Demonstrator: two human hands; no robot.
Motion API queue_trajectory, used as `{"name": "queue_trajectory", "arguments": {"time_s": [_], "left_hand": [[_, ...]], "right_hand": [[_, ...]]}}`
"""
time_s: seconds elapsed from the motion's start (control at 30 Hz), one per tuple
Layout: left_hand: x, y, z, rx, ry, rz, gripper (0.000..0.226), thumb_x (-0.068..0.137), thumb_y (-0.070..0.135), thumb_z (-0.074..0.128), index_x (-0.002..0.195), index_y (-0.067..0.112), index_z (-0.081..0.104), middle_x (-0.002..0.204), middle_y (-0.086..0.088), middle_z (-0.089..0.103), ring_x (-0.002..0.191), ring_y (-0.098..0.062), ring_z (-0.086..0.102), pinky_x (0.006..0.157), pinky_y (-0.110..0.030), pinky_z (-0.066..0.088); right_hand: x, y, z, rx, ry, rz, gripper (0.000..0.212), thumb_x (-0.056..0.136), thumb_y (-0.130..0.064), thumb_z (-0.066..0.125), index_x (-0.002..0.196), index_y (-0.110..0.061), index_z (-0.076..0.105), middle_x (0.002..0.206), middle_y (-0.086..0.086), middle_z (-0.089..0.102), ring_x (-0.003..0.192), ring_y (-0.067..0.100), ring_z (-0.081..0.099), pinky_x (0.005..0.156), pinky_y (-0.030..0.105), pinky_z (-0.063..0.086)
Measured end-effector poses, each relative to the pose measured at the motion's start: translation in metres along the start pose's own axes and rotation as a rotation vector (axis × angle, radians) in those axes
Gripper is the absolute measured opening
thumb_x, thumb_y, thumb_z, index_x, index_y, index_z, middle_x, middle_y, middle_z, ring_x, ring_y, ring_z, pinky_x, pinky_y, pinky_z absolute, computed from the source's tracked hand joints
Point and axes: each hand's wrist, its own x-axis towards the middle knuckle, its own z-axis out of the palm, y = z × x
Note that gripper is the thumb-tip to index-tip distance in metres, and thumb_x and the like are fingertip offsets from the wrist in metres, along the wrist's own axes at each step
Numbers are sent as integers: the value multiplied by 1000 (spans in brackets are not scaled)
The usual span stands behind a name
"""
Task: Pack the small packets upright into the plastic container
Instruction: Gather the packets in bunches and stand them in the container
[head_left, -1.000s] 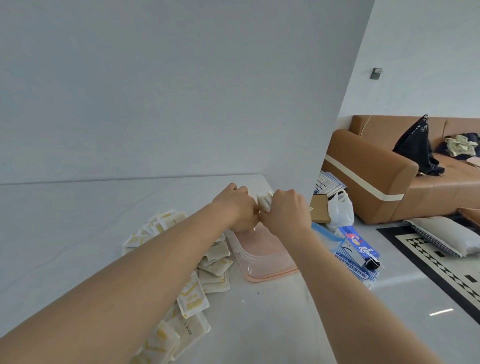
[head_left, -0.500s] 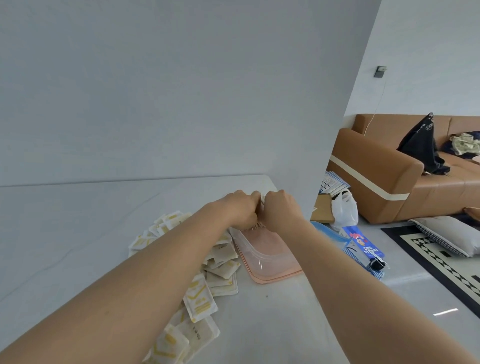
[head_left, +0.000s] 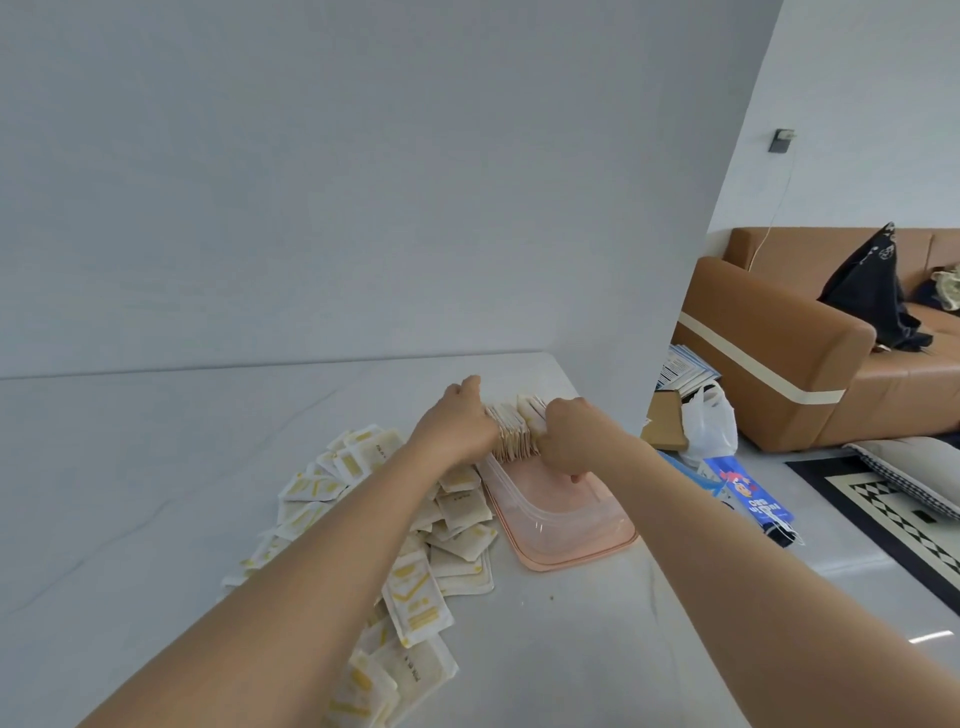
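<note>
Both hands at the far end of the clear plastic container (head_left: 558, 512), which sits on its pink lid (head_left: 576, 558) on the white tabletop (head_left: 156, 493), near the right edge.

Row of packets (head_left: 515, 426) stands upright on edge in the container's far end, pressed between the two hands. Near half of the container holds none.

Left hand (head_left: 457, 421): on the left end of the row, fingers curled over the packet tops. Grip narrow, clamped on the stack from that side.

Right hand (head_left: 574, 434): on the right end of the row, fingers curled down, knuckles toward the camera. Grip closed against the stack; fingertips are hidden, so can't tell how far they wrap.

Loose packets (head_left: 415, 545), white with yellow print, lie flat in a heap on the tabletop left of the container, running from far-left down to the near edge under the left forearm; nearest ones touch the lid's left edge.

Right of the tabletop, on the floor: white plastic bag (head_left: 709, 421), blue printed package (head_left: 750, 493), brown sofa (head_left: 810, 364) with a black bag (head_left: 870, 291) on it.
</note>
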Motion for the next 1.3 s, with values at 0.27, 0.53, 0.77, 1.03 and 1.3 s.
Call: {"name": "queue_trajectory", "arguments": {"time_s": [0.27, 0.53, 0.77, 1.03, 1.3], "left_hand": [[-6, -11, -5, -92, -69, 65, 73, 98, 11, 45, 163, 22, 15, 167, -3, 28, 141, -28, 45, 113, -36, 37], [-9, -13, 3, -93, -23, 89, 69, 104, 18, 38, 165, 22, 6, 172, -3, 12, 151, -23, 31, 112, -30, 30], [-10, -17, -1, -116, -42, 117, 69, 103, 18, 41, 165, 27, 13, 170, 2, 22, 142, -25, 42, 114, -38, 37], [-9, -23, 0, -194, -83, 120, 69, 104, 20, 41, 165, 30, 10, 172, 6, 15, 153, -21, 29, 117, -32, 26], [-61, -38, -35, -366, 273, 208, 44, 109, 44, 39, 150, 30, 45, 145, 9, 55, 137, -10, 49, 111, -30, 36]], "right_hand": [[7, -2, 4, -70, 47, -35, 29, 92, -6, 49, 70, -15, 33, 75, 3, 41, 81, 27, 52, 60, 28, 37], [-9, 0, -17, -236, 311, -101, 10, 99, -22, 57, 100, -13, 52, 85, 2, 47, 100, 30, 61, 66, 32, 38], [6, 7, -2, -36, 233, -216, 14, 102, -23, 54, 112, -17, 62, 113, 5, 55, 99, 28, 60, 82, 37, 50], [22, 3, 4, -21, 211, -187, 12, 100, -19, 51, 109, -18, 60, 109, 5, 48, 91, 28, 57, 81, 39, 52], [-39, -12, -23, 144, 580, -162, 26, 103, -36, 47, 92, -20, 65, 92, -6, 62, 80, 21, 55, 67, 32, 38]]}}
